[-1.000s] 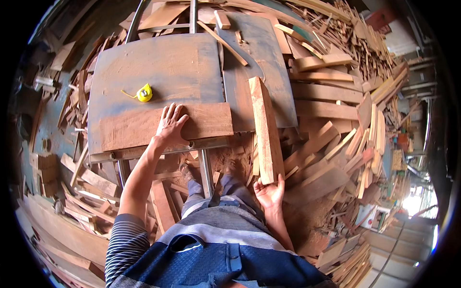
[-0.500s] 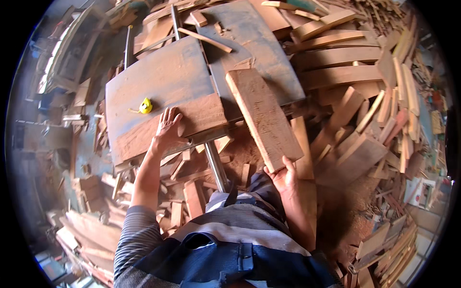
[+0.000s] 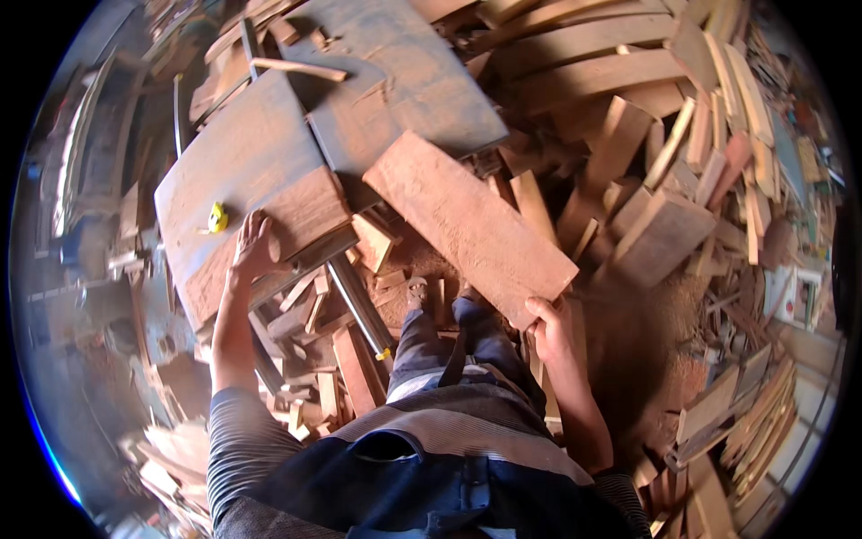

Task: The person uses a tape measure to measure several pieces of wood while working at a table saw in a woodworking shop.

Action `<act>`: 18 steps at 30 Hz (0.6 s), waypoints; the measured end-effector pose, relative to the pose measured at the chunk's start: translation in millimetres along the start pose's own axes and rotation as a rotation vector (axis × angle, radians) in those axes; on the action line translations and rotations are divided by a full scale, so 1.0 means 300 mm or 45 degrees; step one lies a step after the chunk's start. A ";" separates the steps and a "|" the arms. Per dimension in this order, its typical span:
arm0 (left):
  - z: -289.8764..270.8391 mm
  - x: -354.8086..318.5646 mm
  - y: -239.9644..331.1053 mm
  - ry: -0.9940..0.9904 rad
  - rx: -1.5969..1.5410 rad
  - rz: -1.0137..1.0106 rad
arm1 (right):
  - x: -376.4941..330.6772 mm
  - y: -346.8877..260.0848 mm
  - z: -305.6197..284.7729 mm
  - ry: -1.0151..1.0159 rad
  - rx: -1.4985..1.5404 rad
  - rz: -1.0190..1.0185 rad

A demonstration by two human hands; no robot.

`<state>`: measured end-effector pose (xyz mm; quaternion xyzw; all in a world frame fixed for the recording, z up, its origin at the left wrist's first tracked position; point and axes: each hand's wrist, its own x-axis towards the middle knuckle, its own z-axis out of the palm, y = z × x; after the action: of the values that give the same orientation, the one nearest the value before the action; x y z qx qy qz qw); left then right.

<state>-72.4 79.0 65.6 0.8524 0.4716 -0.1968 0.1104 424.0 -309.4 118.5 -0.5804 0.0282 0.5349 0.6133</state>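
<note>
My right hand (image 3: 549, 328) grips the near end of a thick reddish-brown wooden plank (image 3: 471, 229). The plank slants away to the upper left, its broad face up and its far end by the edge of the metal table. My left hand (image 3: 256, 247) lies with fingers stretched out on another wooden board (image 3: 307, 216), which rests along the near edge of the dusty metal table (image 3: 233, 148). Just left of that hand sits a yellow tape measure (image 3: 217, 217).
A second metal table section (image 3: 404, 63) adjoins at the far side, with a thin wood strip (image 3: 299, 69) near the gap. Piled planks (image 3: 593, 76) fill the right. Offcuts (image 3: 328, 395) and sawdust litter the floor around my feet; a metal rail (image 3: 359, 305) juts toward me.
The plank in my right hand has swung further left and turned its broad face up. My left hand stays on its board. The whole view has shifted, with the table now further left.
</note>
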 end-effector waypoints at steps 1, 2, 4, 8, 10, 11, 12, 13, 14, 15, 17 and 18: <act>-0.004 0.015 0.009 0.010 -0.017 0.016 | -0.037 -0.007 -0.029 0.064 0.008 -0.083; -0.006 0.035 0.017 0.019 -0.033 0.050 | -0.065 -0.011 -0.048 0.097 -0.003 -0.085; 0.065 0.022 -0.059 0.073 0.015 0.072 | -0.154 -0.014 -0.074 0.182 -0.037 -0.063; 0.168 0.031 -0.128 0.365 0.131 0.264 | -0.333 -0.007 -0.065 0.258 -0.112 -0.069; 0.185 0.051 -0.126 0.345 0.147 0.347 | -0.378 0.035 -0.068 0.331 0.080 -0.027; 0.183 0.064 -0.126 0.298 0.158 0.342 | -0.391 0.070 -0.060 0.461 0.153 -0.097; 0.177 0.060 -0.142 0.255 0.174 0.313 | -0.412 0.089 -0.058 0.479 0.189 -0.080; 0.178 0.039 -0.169 0.267 0.216 0.283 | -0.414 0.142 -0.063 0.593 0.220 -0.072; 0.174 0.034 -0.150 0.288 0.249 0.252 | -0.423 0.184 -0.080 0.705 0.248 -0.069; 0.180 0.030 -0.128 0.267 0.326 0.211 | -0.456 0.218 -0.106 0.876 0.267 -0.071; 0.146 0.040 -0.059 0.209 0.421 0.184 | -0.558 0.343 -0.187 1.092 0.415 -0.203; 0.132 0.039 -0.042 0.181 0.425 0.157 | -0.631 0.351 -0.201 1.191 0.550 -0.140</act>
<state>-86.8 79.7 25.0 0.8980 0.3859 -0.2044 -0.0543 306.0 -497.9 151.1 -0.6182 0.3786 0.1672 0.6682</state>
